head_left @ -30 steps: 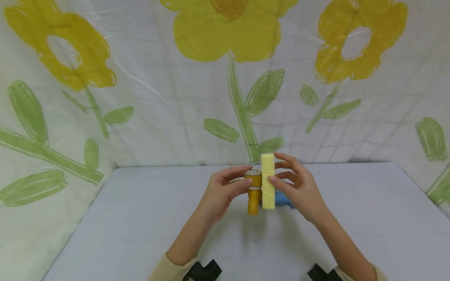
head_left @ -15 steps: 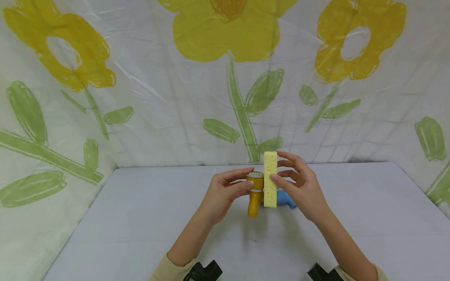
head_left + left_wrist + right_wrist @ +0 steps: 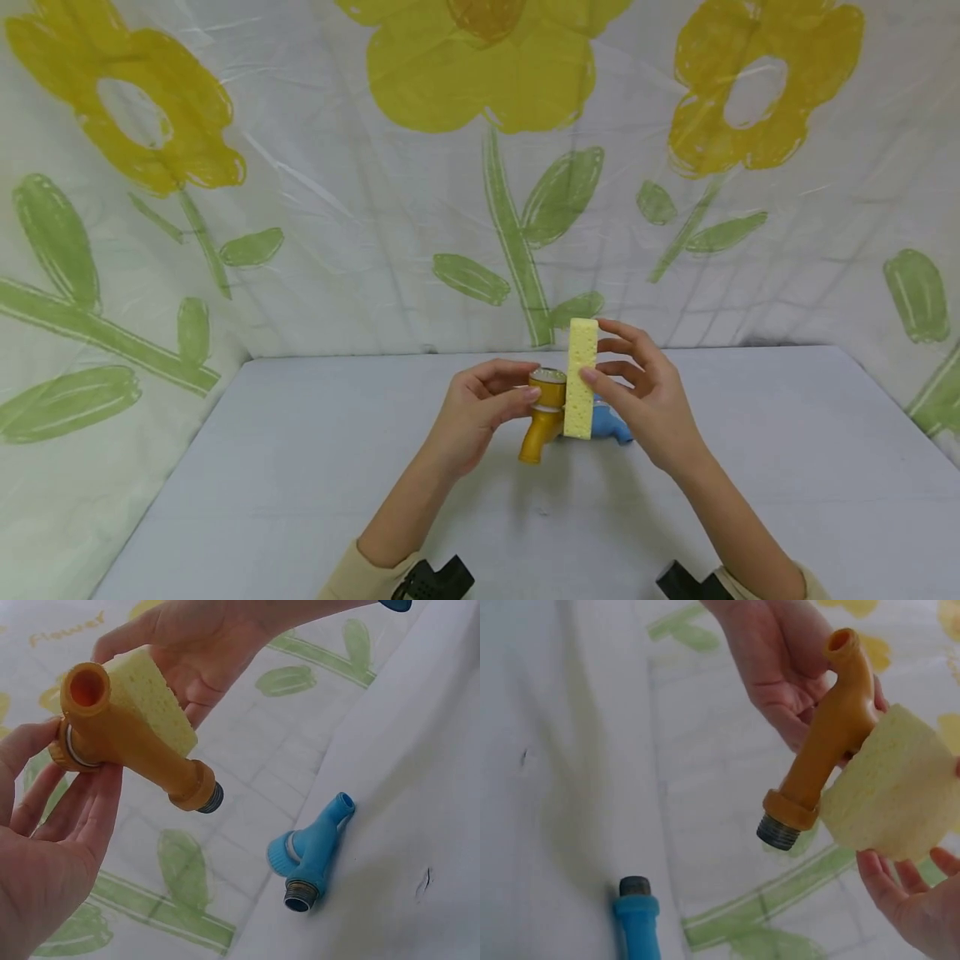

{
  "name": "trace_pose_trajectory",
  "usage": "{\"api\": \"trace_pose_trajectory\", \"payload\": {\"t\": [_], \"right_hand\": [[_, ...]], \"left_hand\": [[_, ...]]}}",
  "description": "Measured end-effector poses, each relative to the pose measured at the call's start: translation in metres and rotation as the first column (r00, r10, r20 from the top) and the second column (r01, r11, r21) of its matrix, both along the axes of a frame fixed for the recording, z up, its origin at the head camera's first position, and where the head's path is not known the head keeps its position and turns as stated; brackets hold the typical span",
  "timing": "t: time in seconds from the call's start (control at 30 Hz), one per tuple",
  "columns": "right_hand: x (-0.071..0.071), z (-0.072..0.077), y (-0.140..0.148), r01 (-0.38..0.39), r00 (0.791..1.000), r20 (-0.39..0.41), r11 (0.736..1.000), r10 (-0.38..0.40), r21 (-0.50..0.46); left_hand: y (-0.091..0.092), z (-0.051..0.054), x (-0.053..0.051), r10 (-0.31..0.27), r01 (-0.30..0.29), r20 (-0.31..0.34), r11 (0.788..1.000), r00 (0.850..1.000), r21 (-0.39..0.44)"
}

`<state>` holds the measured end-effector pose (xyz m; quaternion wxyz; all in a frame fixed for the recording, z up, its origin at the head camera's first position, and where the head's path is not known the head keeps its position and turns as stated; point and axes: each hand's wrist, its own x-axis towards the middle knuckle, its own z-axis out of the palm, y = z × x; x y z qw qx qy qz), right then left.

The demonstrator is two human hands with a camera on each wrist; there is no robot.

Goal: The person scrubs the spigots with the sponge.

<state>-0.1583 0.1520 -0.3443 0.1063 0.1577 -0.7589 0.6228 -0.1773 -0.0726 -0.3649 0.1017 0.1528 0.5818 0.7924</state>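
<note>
My left hand [image 3: 475,410] pinches an orange-yellow water tap [image 3: 543,425] by its round, clear-topped knob, above the table. The tap's spout tilts down to the left in the head view, and its dark threaded end [image 3: 215,798] shows in the left wrist view. My right hand [image 3: 651,402] grips a pale yellow sponge [image 3: 581,379] on edge, thumb on the near side. The sponge [image 3: 896,787] is against or very close to the tap's side; contact is hard to tell. Behind the sponge a blue tap [image 3: 611,423] lies on the table, partly hidden.
A white cloth covers the table [image 3: 315,483]. Behind it hangs a white backdrop [image 3: 337,208] painted with yellow flowers and green leaves. The blue tap [image 3: 311,851] lies below the hands, with its threaded end bare. A small dark mark [image 3: 425,880] shows on the cloth.
The orange-yellow tap has turned, its spout swinging to the left in the head view. The sponge has shifted slightly up and right with my right hand. The blue tap has stayed put.
</note>
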Motion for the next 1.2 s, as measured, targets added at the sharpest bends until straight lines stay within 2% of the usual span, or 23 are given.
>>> {"api": "trace_pose_trajectory", "payload": {"t": [0.2, 0.33, 0.43, 0.6, 0.67, 0.93, 1.2], "right_hand": [[0.0012, -0.0001, -0.0022, 0.027, 1.0, -0.006, 0.999, -0.027, -0.03], [0.0009, -0.0021, -0.0032, 0.052, 0.998, -0.031, 0.997, -0.054, -0.051], [0.0003, -0.0034, -0.0042, 0.067, 0.997, -0.038, 0.996, -0.069, -0.063], [0.0001, -0.0036, -0.006, 0.095, 0.995, -0.032, 0.993, -0.098, -0.069], [-0.0001, -0.0035, -0.0068, 0.107, 0.994, -0.026, 0.991, -0.11, -0.078], [-0.0009, -0.0055, -0.0101, 0.123, 0.991, -0.041, 0.979, -0.131, -0.16], [-0.0002, -0.0048, -0.0097, 0.122, 0.989, -0.046, 0.96, -0.137, -0.25]], "left_hand": [[-0.0007, 0.0003, -0.0011, 0.006, -0.009, -0.034, 0.996, 0.999, -0.086], [-0.0023, 0.0013, -0.0013, -0.023, 0.014, -0.051, 0.984, 0.998, -0.178], [-0.0038, 0.0018, -0.0014, -0.071, 0.062, -0.039, 0.977, 0.997, -0.202], [-0.0053, 0.0039, -0.0015, -0.182, 0.18, 0.002, 0.972, 0.983, -0.152], [-0.0062, 0.0045, -0.0013, -0.2, 0.2, 0.012, 0.969, 0.98, -0.145], [-0.0071, 0.0074, 0.0011, -0.175, 0.172, -0.004, 0.971, 0.985, -0.167], [-0.0049, 0.0043, 0.0004, -0.098, 0.098, 0.006, 0.987, 0.995, -0.124]]}}
